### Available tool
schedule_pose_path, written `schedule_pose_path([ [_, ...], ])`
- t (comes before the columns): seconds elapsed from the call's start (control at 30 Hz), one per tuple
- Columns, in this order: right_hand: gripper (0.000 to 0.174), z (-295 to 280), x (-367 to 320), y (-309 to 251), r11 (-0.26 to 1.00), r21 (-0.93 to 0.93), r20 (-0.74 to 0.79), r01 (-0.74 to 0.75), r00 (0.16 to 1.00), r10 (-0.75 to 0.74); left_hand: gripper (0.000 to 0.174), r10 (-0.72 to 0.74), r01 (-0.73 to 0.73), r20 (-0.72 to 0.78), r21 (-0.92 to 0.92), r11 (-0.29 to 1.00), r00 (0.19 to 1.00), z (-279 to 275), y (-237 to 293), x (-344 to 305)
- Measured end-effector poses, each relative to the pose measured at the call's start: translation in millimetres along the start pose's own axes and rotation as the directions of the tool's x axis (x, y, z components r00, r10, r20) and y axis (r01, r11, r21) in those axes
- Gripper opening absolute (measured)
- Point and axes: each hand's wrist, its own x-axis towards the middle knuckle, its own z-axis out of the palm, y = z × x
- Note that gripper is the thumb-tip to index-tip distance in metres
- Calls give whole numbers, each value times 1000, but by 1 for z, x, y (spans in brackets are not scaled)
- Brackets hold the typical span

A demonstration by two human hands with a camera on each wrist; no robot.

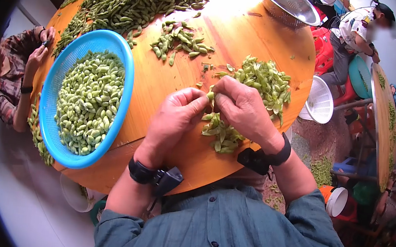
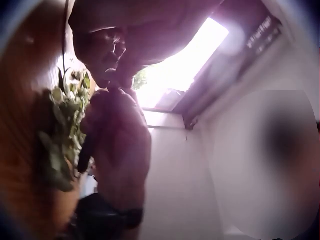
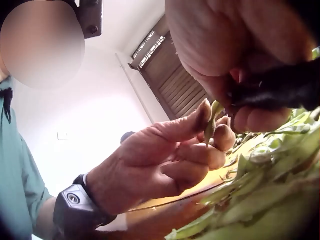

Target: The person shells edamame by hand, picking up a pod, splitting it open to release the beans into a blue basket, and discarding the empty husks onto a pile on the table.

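We see both hands meeting over the near right part of the round wooden desk (image 1: 248, 27). The left hand (image 1: 175, 118) and the right hand (image 1: 244, 110) share one green pod (image 1: 210, 95), held just above the wood between them.

In the right wrist view the pod (image 3: 212, 122) stands roughly upright. The left hand (image 3: 160, 165) pinches its lower part between thumb and forefinger, and its other fingers (image 3: 200, 155) are loosely curled beneath. The right hand (image 3: 235, 40) closes on the pod's top end from above. So both sets of fingers are narrow and pinching the pod. The left wrist view is too blurred for us to add anything.

Right under the hands, by the near edge, lies a small heap of split pods (image 1: 221, 133). A fuller heap of pods (image 1: 266, 80) sits just beyond the right hand, toward the right edge.

A blue basket (image 1: 127, 86) overhangs the near left edge and holds pale green beans (image 1: 88, 101). A loose scatter of pods (image 1: 180, 41) lies near the middle, and a long bank of pods (image 1: 133, 1) runs along the far left edge. A metal colander (image 1: 289, 4) rests at the far right edge.

Another person's hand (image 1: 37, 54) is at the left edge, beside the basket.
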Motion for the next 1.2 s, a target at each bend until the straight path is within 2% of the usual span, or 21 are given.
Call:
schedule_pose_path([
  [0.03,7,1,0,0,998,-57,-28,20,999,-22,17,2,-2,2,1,1000,1000,7,-3,2],
  [0.07,8,3,0,1,993,-112,-52,36,998,-42,16,189,-173,-104,152,973,976,16,-7,3],
  [0.1,8,6,0,1,988,-139,-72,62,995,-73,16,381,-315,-179,315,896,907,20,-9,3],
  [0.13,8,7,0,1,988,-137,-70,65,995,-75,16,383,-315,-181,316,895,906,19,-7,2],
  [0.2,8,9,0,1,991,-126,-89,41,995,-53,15,421,-291,-118,556,778,899,14,-1,-2],
  [0.33,8,10,0,2,972,-171,-116,163,976,-184,14,458,-331,-159,494,804,875,11,-7,2],
  [0.4,7,5,-3,-8,977,-185,-2,102,994,-105,16,184,-142,-228,189,972,956,9,-2,-1],
  [0.43,5,5,-5,-3,977,-149,47,152,988,-147,16,184,-141,-230,188,972,956,4,-2,1],
  [0.5,4,7,-10,5,960,-190,77,206,978,-195,18,158,-178,-222,-74,981,962,-8,-3,5],
  [0.53,4,7,-12,6,938,-229,106,262,964,-243,18,160,-180,-224,-74,981,961,-10,-2,5],
  [0.6,8,3,-13,6,934,-292,133,208,975,-176,16,69,-83,-83,-165,983,994,-10,0,4],
  [0.63,6,1,-13,7,910,-357,94,213,977,-191,16,33,-55,-108,-209,976,994,-6,-5,5],
  [0.7,5,0,-12,8,882,-423,49,207,977,-206,16,38,-43,-25,-215,976,999,-10,-7,4],
  [0.73,5,2,-10,7,931,-303,-44,202,973,-225,16,46,-33,55,-221,975,997,-12,-7,4],
  [0.77,8,4,-9,7,963,-177,-136,206,963,-231,16,44,-31,58,-219,975,997,-12,-6,4],
  [0.8,8,4,-10,7,963,-178,-139,204,963,-230,16,41,-31,53,-182,983,998,-12,-5,3],
  [0.87,13,5,-11,10,986,164,-133,37,991,-15,17,38,-30,48,-145,989,998,-6,-3,1],
  [0.93,13,1,-11,2,982,185,-77,-26,996,41,19,135,-123,-106,108,987,985,8,1,-2],
  [1.03,13,2,-12,2,977,203,-73,-62,994,78,21,143,-114,-120,223,968,982,15,9,-8],
  [1.1,13,3,-12,3,991,135,-110,-12,994,27,20,165,-132,-118,246,960,979,13,6,-6],
  [1.2,12,1,-12,-3,996,69,-115,-59,991,67,18,223,-180,-115,300,937,968,10,-2,-3],
])
